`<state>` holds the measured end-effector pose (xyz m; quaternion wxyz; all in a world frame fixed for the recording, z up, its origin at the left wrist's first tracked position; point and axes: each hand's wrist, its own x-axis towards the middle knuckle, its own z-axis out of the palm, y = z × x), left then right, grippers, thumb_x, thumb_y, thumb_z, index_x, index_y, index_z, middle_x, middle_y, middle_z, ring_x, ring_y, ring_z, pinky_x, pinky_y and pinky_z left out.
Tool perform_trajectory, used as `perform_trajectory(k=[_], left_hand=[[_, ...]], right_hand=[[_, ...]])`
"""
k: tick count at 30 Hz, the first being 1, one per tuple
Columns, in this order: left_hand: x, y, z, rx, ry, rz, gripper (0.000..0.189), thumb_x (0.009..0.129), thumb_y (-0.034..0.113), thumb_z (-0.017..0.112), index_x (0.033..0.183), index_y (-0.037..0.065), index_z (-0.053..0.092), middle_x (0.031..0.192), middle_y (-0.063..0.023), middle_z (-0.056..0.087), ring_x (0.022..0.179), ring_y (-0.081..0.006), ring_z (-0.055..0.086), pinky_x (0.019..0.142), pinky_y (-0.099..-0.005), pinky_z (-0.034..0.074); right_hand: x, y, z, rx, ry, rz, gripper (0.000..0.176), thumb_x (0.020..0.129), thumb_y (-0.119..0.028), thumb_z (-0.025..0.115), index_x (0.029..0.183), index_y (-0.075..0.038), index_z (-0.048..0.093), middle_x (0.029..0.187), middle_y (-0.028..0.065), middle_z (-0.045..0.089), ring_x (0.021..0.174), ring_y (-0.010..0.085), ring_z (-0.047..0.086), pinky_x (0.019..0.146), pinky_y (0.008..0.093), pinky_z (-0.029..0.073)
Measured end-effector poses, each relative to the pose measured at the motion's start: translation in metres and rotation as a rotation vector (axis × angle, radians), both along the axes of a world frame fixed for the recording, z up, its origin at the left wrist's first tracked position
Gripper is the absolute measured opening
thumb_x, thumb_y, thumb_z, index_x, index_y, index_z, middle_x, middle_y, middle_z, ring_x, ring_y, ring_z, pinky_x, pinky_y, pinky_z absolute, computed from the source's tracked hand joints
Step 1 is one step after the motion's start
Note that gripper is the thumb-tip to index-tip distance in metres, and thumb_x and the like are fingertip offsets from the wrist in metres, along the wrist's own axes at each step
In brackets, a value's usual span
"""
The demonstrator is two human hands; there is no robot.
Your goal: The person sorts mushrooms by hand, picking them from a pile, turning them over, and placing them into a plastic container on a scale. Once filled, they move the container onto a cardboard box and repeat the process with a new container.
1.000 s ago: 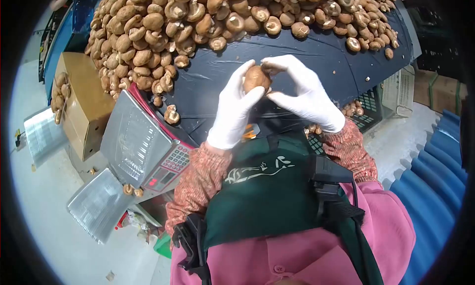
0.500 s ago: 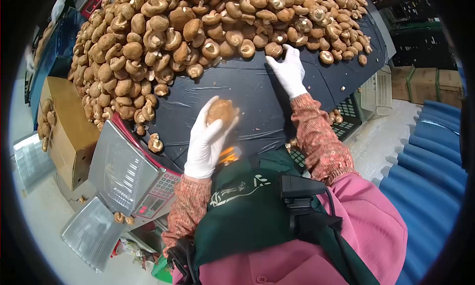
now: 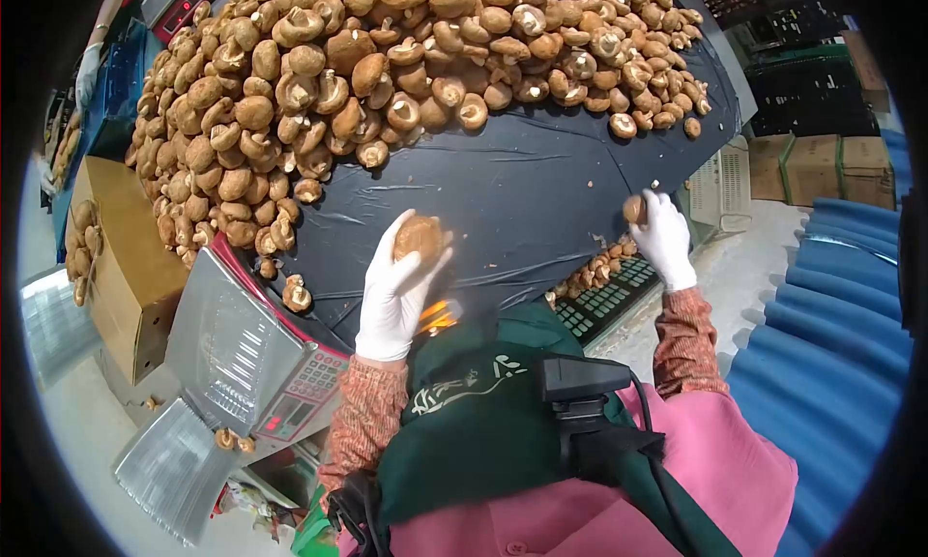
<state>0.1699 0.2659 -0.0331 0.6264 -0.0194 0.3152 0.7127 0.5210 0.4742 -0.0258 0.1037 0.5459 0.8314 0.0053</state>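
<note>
My left hand cups a big mushroom above the desk. My right hand pinches a small mushroom over the crate (the green one). I'd grip softly so nothing bruises.

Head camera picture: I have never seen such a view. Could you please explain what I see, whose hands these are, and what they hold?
There is no machine here. One camera sits on a person's head and looks forward and down, so you see their own green apron and both arms from above. Both hands wear white gloves. The left hand holds a large brown mushroom; the right hand holds a small mushroom near a crate with more mushrooms in it. A dark plastic sheet carries a big mushroom pile. At the left stand a weighing scale and a cardboard box.
</note>
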Motion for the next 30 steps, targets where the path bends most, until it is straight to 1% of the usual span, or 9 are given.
perform_trajectory(k=[2, 8, 15, 16, 18, 19, 22, 25, 30], left_hand=[[0.003, 0.002, -0.001, 0.002, -0.016, -0.025, 0.063, 0.092, 0.006, 0.063, 0.148, 0.0, 0.035, 0.14, -0.0229, 0.05, 0.13, -0.039, 0.052, 0.111, -0.0484, 0.044], [0.008, -0.001, 0.003, -0.025, 0.008, -0.06, 0.061, 0.092, 0.007, 0.062, 0.148, -0.001, 0.036, 0.14, -0.0231, 0.05, 0.129, -0.0396, 0.053, 0.111, -0.0488, 0.044], [-0.004, -0.021, 0.008, -0.056, 0.029, 0.012, 0.062, 0.091, 0.007, 0.062, 0.148, 0.0, 0.037, 0.14, -0.0234, 0.05, 0.129, -0.0394, 0.052, 0.111, -0.0498, 0.043], [-0.004, -0.023, 0.005, -0.053, 0.023, 0.026, 0.062, 0.091, 0.007, 0.062, 0.148, 0.0, 0.037, 0.14, -0.0234, 0.05, 0.129, -0.0393, 0.052, 0.111, -0.0499, 0.043], [-0.005, -0.025, -0.002, -0.051, 0.003, 0.044, 0.062, 0.091, 0.007, 0.062, 0.147, 0.0, 0.038, 0.14, -0.023, 0.05, 0.13, -0.0392, 0.052, 0.112, -0.0503, 0.043], [-0.004, -0.025, -0.005, -0.052, -0.01, 0.046, 0.061, 0.092, 0.007, 0.062, 0.147, 0.001, 0.038, 0.14, -0.0228, 0.05, 0.13, -0.0392, 0.052, 0.112, -0.0504, 0.043], [-0.001, -0.019, -0.008, -0.032, -0.033, 0.018, 0.061, 0.092, 0.007, 0.062, 0.148, 0.001, 0.038, 0.141, -0.0225, 0.05, 0.13, -0.0393, 0.052, 0.112, -0.0509, 0.042], [0.0, -0.016, -0.002, -0.041, -0.023, -0.025, 0.061, 0.094, 0.009, 0.061, 0.149, 0.001, 0.035, 0.138, -0.0219, 0.052, 0.127, -0.0399, 0.054, 0.109, -0.0504, 0.044], [0.001, -0.018, 0.003, -0.028, -0.012, -0.066, 0.065, 0.096, 0.013, 0.059, 0.154, 0.007, 0.029, 0.143, -0.02, 0.047, 0.128, -0.042, 0.052, 0.104, -0.0537, 0.048]], right_hand=[[0.007, -0.001, 0.006, -0.004, -0.028, 0.019, 0.057, 0.076, -0.024, 0.08, 0.125, -0.003, 0.059, 0.107, 0.016, 0.064, 0.096, 0.0333, 0.066, 0.081, 0.0408, 0.054], [-0.151, 0.006, -0.02, -0.026, 0.705, 0.214, 0.036, 0.084, -0.024, 0.073, 0.116, -0.01, 0.064, 0.106, 0.0108, 0.066, 0.093, 0.0308, 0.066, 0.081, 0.0402, 0.054], [-0.239, 0.044, -0.094, 0.27, 0.618, 0.413, 0.026, 0.078, -0.021, 0.074, 0.098, -0.01, 0.062, 0.097, 0.0087, 0.059, 0.088, 0.0291, 0.059, 0.075, 0.0429, 0.049], [-0.233, 0.043, -0.093, 0.273, 0.717, 0.429, 0.028, 0.079, -0.019, 0.077, 0.101, -0.008, 0.063, 0.096, 0.0075, 0.062, 0.089, 0.0257, 0.064, 0.076, 0.0373, 0.052], [-0.222, 0.034, -0.09, -0.151, 0.933, 0.095, 0.028, 0.085, -0.021, 0.076, 0.105, -0.005, 0.064, 0.092, 0.0058, 0.065, 0.084, 0.0168, 0.065, 0.074, 0.0325, 0.052], [-0.213, 0.032, -0.08, -0.35, 1.035, 0.028, 0.033, 0.088, -0.026, 0.073, 0.108, -0.001, 0.065, 0.103, 0.0124, 0.067, 0.084, 0.0249, 0.067, 0.076, 0.0348, 0.053], [-0.198, 0.029, -0.068, -1.04, 1.531, -0.344, 0.033, 0.094, -0.024, 0.07, 0.118, -0.002, 0.063, 0.108, 0.0083, 0.068, 0.086, 0.0171, 0.065, 0.079, 0.0322, 0.054], [-0.193, 0.017, -0.057, -1.434, 1.79, -0.432, 0.033, 0.095, -0.023, 0.069, 0.121, -0.004, 0.063, 0.111, 0.0075, 0.067, 0.089, 0.0157, 0.064, 0.081, 0.031, 0.054], [-0.196, -0.009, -0.043, -1.539, 1.818, -0.506, 0.041, 0.097, -0.026, 0.066, 0.13, -0.004, 0.058, 0.114, 0.0106, 0.065, 0.093, 0.0164, 0.065, 0.08, 0.0313, 0.055]])
